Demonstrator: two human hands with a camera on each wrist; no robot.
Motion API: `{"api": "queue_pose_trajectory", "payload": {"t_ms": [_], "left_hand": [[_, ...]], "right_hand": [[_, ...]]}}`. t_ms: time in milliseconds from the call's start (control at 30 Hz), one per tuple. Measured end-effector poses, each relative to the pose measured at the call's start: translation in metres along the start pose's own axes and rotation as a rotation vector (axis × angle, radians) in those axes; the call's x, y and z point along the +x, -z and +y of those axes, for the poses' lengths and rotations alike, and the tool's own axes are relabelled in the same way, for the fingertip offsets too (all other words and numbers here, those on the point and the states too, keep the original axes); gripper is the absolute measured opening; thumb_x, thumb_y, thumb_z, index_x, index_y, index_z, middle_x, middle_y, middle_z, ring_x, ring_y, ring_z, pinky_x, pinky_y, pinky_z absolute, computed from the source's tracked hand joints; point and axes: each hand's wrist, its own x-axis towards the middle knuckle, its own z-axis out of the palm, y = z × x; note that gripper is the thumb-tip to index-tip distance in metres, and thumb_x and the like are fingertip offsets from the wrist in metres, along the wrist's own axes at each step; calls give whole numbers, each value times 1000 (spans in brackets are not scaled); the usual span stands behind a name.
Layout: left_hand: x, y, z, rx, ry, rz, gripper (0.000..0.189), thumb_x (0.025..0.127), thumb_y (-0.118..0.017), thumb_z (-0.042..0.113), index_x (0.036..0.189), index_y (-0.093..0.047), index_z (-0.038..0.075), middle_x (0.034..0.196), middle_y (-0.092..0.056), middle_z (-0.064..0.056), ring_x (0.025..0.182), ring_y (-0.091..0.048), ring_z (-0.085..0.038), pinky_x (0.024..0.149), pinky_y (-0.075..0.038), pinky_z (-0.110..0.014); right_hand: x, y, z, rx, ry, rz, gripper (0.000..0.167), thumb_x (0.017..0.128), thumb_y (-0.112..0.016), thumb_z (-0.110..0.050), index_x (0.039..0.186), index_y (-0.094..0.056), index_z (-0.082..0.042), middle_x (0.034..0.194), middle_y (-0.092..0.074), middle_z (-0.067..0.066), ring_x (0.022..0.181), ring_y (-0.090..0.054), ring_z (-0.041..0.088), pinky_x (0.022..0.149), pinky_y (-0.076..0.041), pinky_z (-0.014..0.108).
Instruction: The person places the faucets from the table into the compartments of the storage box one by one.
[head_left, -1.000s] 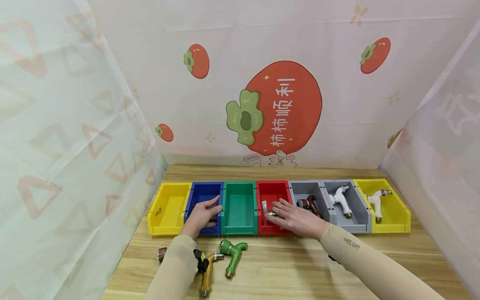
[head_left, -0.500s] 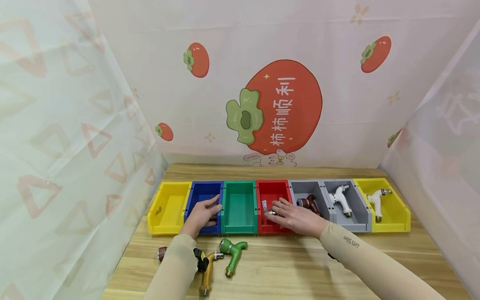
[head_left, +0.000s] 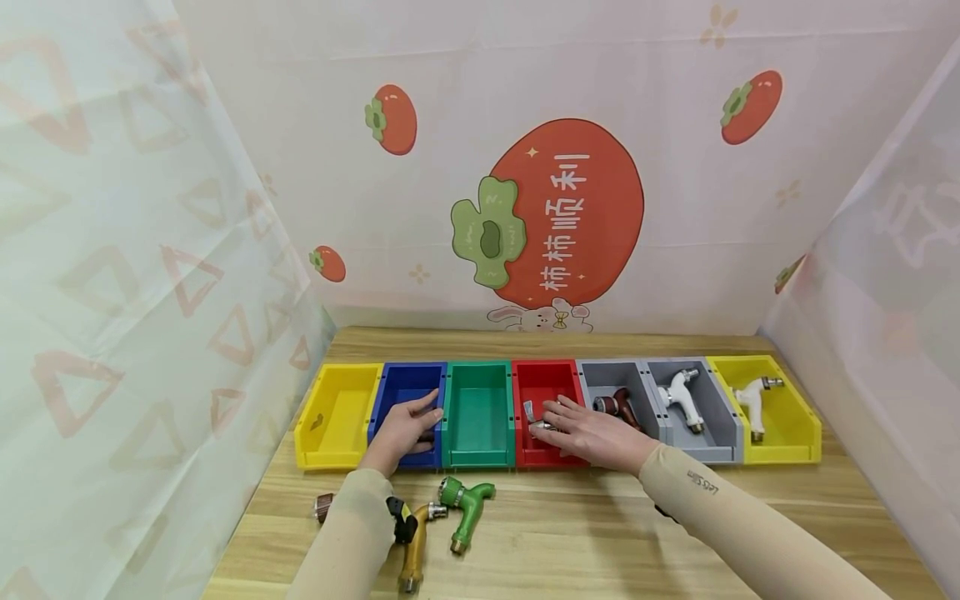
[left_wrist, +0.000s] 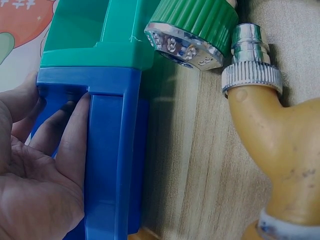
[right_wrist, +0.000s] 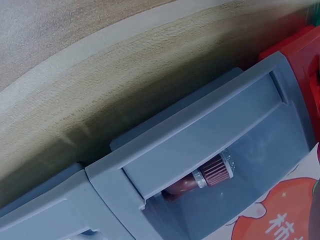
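Observation:
My left hand [head_left: 403, 429] lies flat in the blue bin [head_left: 408, 385], its straight fingers [left_wrist: 75, 135] resting on the bin's front wall [left_wrist: 110, 165]. My right hand [head_left: 585, 433] reaches into the red bin [head_left: 546, 382] and lies with straight fingers over a silver nozzle [head_left: 531, 417], most of which it hides. Between the two is the green bin [head_left: 480, 408]. On the table before the bins lie a green spray nozzle [head_left: 467, 500] and a gold one [head_left: 415, 542]; both show close in the left wrist view, green head [left_wrist: 192, 30] and gold body [left_wrist: 270, 145].
A yellow bin [head_left: 336, 417] ends the row on the left. To the right stand a grey bin [head_left: 600, 379] with a dark red nozzle [right_wrist: 205, 175], a second grey bin with a white nozzle [head_left: 678, 396], and a yellow bin with a white nozzle [head_left: 753, 400]. A small brown part [head_left: 324, 507] lies near the table's left edge.

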Motion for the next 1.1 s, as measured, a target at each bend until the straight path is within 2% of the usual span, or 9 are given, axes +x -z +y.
{"api": "queue_pose_trajectory", "payload": {"t_ms": [267, 367, 433, 633, 767, 833, 900, 1000, 1100], "left_hand": [[0, -1, 1, -8, -1, -9, 56, 103, -63, 30, 156, -45, 32, 151, -53, -17, 125, -62, -39, 92, -59, -49], [-1, -1, 1, 2, -6, -12, 56, 103, -63, 31, 156, -44, 32, 151, -53, -17, 125, -61, -40, 92, -59, -49], [-1, 0, 2, 16, -4, -6, 56, 104, -63, 31, 156, -44, 32, 151, -53, -17, 125, -61, -39, 92, -59, -49], [-3, -1, 4, 74, -4, 11, 58, 105, -61, 30, 159, -41, 27, 149, -54, -18, 127, -60, -39, 91, -59, -47], [-2, 0, 7, 153, -49, 13, 58, 105, -61, 29, 159, -41, 22, 149, -54, -17, 128, -60, -36, 87, -61, -44], [-3, 0, 9, 220, -90, 22, 57, 105, -61, 29, 158, -42, 21, 148, -56, -16, 119, -65, -33, 83, -62, -42], [-6, 0, 13, 318, -139, 38, 57, 105, -61, 31, 158, -43, 21, 149, -56, -15, 118, -65, -32, 87, -60, -45], [-15, 0, 23, 463, -211, 36, 59, 104, -62, 32, 159, -42, 21, 155, -50, -13, 126, -60, -36, 100, -53, -53], [-30, -2, 33, 619, -299, 11, 61, 103, -64, 32, 159, -42, 22, 162, -40, -10, 140, -48, -38, 110, -43, -60]], "right_hand": [[0, -5, 4, 14, 41, 69, 64, 87, -83, -31, 144, -61, -11, 143, -62, 13, 135, -56, 34, 105, -51, 45], [-1, -1, 5, 9, 16, 126, 64, 84, -85, -32, 140, -64, -9, 138, -65, 13, 130, -60, 33, 103, -53, 44], [-3, 2, 7, 10, -31, 179, 62, 83, -87, -29, 137, -66, -8, 133, -68, 12, 125, -64, 32, 101, -54, 44], [-8, 5, 13, 1, -256, 298, 52, 78, -90, -21, 125, -74, -4, 118, -75, 15, 110, -72, 30, 90, -60, 43], [-12, 6, 15, 27, -426, 326, 44, 82, -88, -18, 120, -74, -3, 107, -77, 14, 92, -76, 25, 72, -63, 40], [-14, 6, 16, 66, -514, 312, 40, 85, -85, -17, 121, -74, -3, 102, -78, 12, 82, -76, 23, 64, -62, 39], [-14, 8, 16, 133, -607, 272, 38, 89, -82, -16, 123, -73, -2, 92, -78, 9, 70, -73, 19, 59, -60, 37], [-14, 11, 17, 274, -749, 191, 38, 94, -77, -18, 127, -70, -1, 70, -70, 2, 54, -62, 12, 53, -55, 32], [-14, 13, 20, 417, -861, 129, 39, 96, -74, -21, 129, -69, 1, 62, -62, -4, 50, -52, 7, 52, -50, 29]]}}
